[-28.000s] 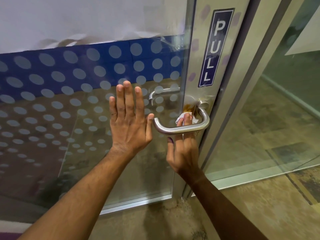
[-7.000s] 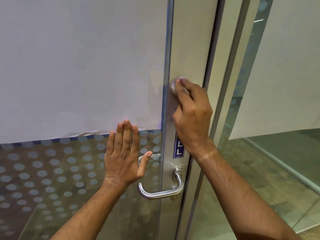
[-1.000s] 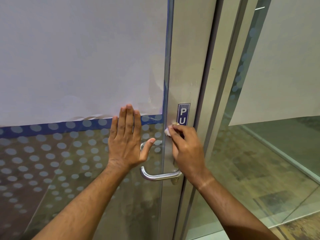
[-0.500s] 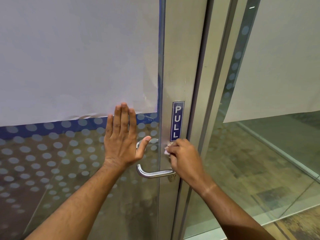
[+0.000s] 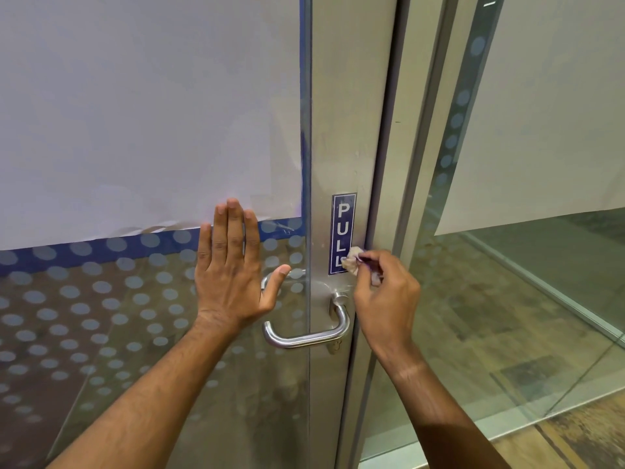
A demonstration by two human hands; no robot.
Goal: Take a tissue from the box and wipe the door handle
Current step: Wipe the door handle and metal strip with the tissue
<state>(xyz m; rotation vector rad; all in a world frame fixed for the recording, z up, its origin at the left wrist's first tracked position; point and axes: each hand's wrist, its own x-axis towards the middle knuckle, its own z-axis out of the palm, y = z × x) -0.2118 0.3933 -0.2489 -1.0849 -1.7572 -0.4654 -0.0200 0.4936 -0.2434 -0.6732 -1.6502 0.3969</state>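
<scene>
A curved steel door handle (image 5: 304, 338) is mounted on the metal stile of a glass door. My right hand (image 5: 385, 292) pinches a small crumpled tissue (image 5: 351, 264) against the lower end of the blue PULL sign (image 5: 342, 228), just above the handle's mount. My left hand (image 5: 233, 269) lies flat with straight fingers on the dotted glass pane, left of the handle. No tissue box is in view.
White paper (image 5: 148, 110) covers the upper glass. The door frame (image 5: 399, 198) runs vertically just right of the stile. A fixed glass panel (image 5: 507, 299) stands to the right, with patterned floor (image 5: 575, 441) below.
My right hand with the tissue has shifted right, from the stile's left side beside the sign to the sign's lower right edge. My left hand stays pressed on the glass.
</scene>
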